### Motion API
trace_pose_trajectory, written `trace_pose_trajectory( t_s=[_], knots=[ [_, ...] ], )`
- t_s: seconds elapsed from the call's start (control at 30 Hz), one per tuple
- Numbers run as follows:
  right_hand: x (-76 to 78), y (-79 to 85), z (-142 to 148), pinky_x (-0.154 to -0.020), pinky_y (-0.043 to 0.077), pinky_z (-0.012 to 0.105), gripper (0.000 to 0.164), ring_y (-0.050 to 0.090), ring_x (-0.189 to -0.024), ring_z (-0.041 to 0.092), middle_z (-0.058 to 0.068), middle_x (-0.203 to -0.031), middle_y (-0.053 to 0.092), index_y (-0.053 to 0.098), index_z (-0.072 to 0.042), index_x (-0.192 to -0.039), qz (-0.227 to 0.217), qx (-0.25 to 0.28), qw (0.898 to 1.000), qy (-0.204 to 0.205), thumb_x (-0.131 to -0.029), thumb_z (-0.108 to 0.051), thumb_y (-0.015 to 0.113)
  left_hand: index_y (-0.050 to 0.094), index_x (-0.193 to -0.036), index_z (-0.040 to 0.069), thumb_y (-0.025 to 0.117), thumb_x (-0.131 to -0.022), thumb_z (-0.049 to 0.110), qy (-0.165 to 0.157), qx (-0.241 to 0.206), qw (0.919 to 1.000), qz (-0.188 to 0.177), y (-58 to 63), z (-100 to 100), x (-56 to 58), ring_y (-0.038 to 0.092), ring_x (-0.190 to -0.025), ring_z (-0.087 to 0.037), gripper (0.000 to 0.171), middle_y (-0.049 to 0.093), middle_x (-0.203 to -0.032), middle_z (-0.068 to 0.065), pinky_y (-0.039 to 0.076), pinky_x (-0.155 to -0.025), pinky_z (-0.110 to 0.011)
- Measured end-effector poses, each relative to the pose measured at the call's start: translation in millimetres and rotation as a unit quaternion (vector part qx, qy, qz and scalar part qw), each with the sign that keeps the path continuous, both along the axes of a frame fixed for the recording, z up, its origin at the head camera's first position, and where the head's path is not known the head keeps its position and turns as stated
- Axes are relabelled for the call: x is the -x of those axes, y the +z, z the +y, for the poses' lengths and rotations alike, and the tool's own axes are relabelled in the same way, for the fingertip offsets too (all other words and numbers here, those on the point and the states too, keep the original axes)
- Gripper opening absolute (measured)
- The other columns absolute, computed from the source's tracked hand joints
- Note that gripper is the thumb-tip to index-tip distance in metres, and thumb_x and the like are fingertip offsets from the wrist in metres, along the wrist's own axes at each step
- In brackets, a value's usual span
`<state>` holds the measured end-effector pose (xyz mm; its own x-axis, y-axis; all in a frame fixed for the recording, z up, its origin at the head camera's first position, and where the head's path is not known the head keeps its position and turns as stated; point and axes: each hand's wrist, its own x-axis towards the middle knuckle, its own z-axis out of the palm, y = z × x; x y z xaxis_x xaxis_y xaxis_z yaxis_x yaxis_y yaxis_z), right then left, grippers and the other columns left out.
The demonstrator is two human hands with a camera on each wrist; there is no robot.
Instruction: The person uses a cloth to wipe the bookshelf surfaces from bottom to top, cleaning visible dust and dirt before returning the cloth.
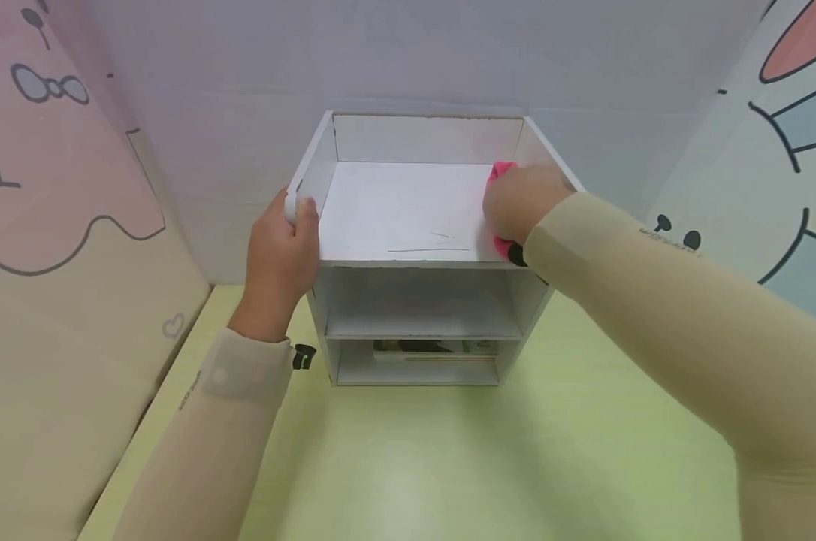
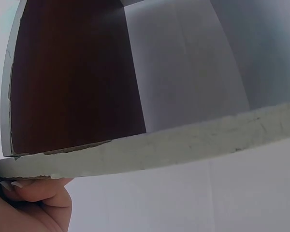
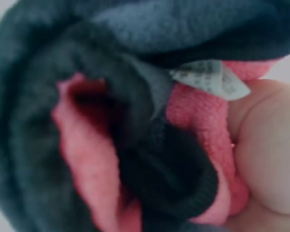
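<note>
A white three-tier shelf unit [image 1: 401, 203] stands on the table with its top tier uncovered. My left hand [image 1: 279, 252] grips the front upper edge of its left side panel, thumb on the inner face; in the left wrist view, curled fingers [image 2: 43, 198] show under the chipped panel edge. Inside the top tier, at the right, my right hand [image 1: 526, 201] holds a bunched pink and black cloth [image 1: 503, 171] near the right panel. Up close in the right wrist view, the cloth [image 3: 94, 159] is folded and blurred, with a white label [image 3: 212, 79]. My right hand hides much of it.
A flat item with a printed edge [image 1: 442, 347] lies in the bottom compartment. The yellow-green table [image 1: 408, 458] extends in front of the unit. Cartoon-printed panels stand at the left [image 1: 63, 323] and right [image 1: 739, 188], with a pale wall [image 1: 408, 56] behind.
</note>
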<state>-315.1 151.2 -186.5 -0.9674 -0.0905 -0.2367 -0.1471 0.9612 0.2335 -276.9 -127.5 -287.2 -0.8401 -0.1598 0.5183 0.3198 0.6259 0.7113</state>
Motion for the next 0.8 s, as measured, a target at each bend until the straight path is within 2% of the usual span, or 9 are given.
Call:
trace_pose_trajectory(
  t_s=[0.07,0.13,0.17,0.23,0.3,0.4,0.53,0.7,0.8],
  knots=[
    [-9.8,0.7,2,-0.056,0.044,0.033,0.024,0.051,-0.098,0.033,0.017,-0.127,0.053,0.068,0.002,-0.100,-0.005,0.004,1.000,0.016,-0.080,-0.010,0.065,0.051,-0.146,-0.001,0.033,-0.107,0.044,-0.002,-0.001,1.0000,0.003,-1.0,1,0.6,0.057,-0.118,-0.034,0.062,0.058,-0.143,-0.019,0.047,-0.100,-0.059],
    [-18.0,0.7,3,-0.059,0.045,0.034,0.029,0.053,-0.095,0.033,0.017,-0.123,0.057,0.068,0.002,-0.098,0.000,-0.036,0.997,0.068,-0.071,-0.009,0.070,0.051,-0.146,-0.001,0.033,-0.107,0.044,-0.003,-0.001,1.0000,0.002,-1.7,2,0.9,0.057,-0.118,-0.034,0.061,0.058,-0.143,-0.019,0.047,-0.099,-0.059],
    [-21.7,0.1,3,-0.059,0.046,0.035,0.035,0.055,-0.092,0.033,0.018,-0.119,0.059,0.068,0.003,-0.100,0.005,-0.050,0.995,0.085,-0.068,-0.010,0.072,0.050,-0.147,-0.001,0.033,-0.107,0.044,-0.003,0.001,1.0000,0.001,-2.0,2,0.9,0.057,-0.119,-0.034,0.062,0.057,-0.143,-0.019,0.046,-0.100,-0.059],
    [-28.7,-1.0,1,-0.060,0.047,0.037,0.055,0.055,-0.096,0.031,0.020,-0.121,0.060,0.063,0.006,-0.116,0.014,-0.059,0.993,0.102,-0.066,-0.013,0.073,0.050,-0.146,-0.001,0.032,-0.107,0.044,-0.001,0.001,1.0000,0.001,-1.8,3,1.0,0.057,-0.118,-0.035,0.062,0.057,-0.143,-0.019,0.046,-0.100,-0.060],
    [-34.5,-3.0,-5,-0.062,0.049,0.039,0.074,0.055,-0.097,0.032,0.022,-0.123,0.056,0.051,0.009,-0.131,0.022,-0.033,0.994,0.098,-0.065,-0.012,0.074,0.050,-0.146,-0.001,0.032,-0.107,0.044,0.000,0.002,1.0000,0.002,-1.0,3,1.1,0.057,-0.117,-0.035,0.062,0.058,-0.142,-0.020,0.046,-0.100,-0.060],
    [-43.0,-9.0,-23,-0.069,0.052,0.040,0.091,0.051,-0.102,0.032,0.023,-0.127,0.048,0.038,0.008,-0.143,0.031,0.024,0.996,0.086,-0.067,-0.014,0.082,0.051,-0.145,-0.001,0.032,-0.107,0.044,-0.001,0.004,1.0000,0.004,0.1,4,1.6,0.057,-0.118,-0.035,0.062,0.058,-0.142,-0.019,0.046,-0.101,-0.060],
    [-49.3,-19.4,-58,-0.072,0.053,0.035,0.088,0.053,-0.095,0.029,0.017,-0.120,0.043,0.041,0.002,-0.142,0.051,0.077,0.990,0.103,-0.071,-0.017,0.090,0.050,-0.147,0.000,0.032,-0.107,0.045,0.001,0.005,1.0000,-0.004,1.3,6,1.7,0.057,-0.122,-0.034,0.063,0.057,-0.144,-0.018,0.044,-0.104,-0.059],
    [-50.3,-27.8,-97,-0.068,0.053,0.028,0.065,0.054,-0.092,0.023,0.013,-0.120,0.044,0.045,-0.005,-0.144,0.066,0.150,0.977,0.134,-0.091,-0.024,0.076,0.050,-0.147,0.002,0.033,-0.107,0.045,0.005,0.003,0.9999,-0.012,1.9,7,-0.3,0.060,-0.118,-0.035,0.061,0.058,-0.142,-0.018,0.048,-0.101,-0.058],
    [-50.8,-32.5,-114,-0.073,0.052,0.027,0.055,0.054,-0.094,0.019,0.010,-0.120,0.047,0.047,-0.009,-0.146,0.070,0.219,0.962,0.144,-0.098,-0.027,0.066,0.052,-0.143,0.002,0.034,-0.107,0.046,0.004,0.006,0.9999,-0.012,1.2,7,-0.5,0.062,-0.112,-0.037,0.060,0.061,-0.135,-0.019,0.052,-0.095,-0.059]
  ],
)
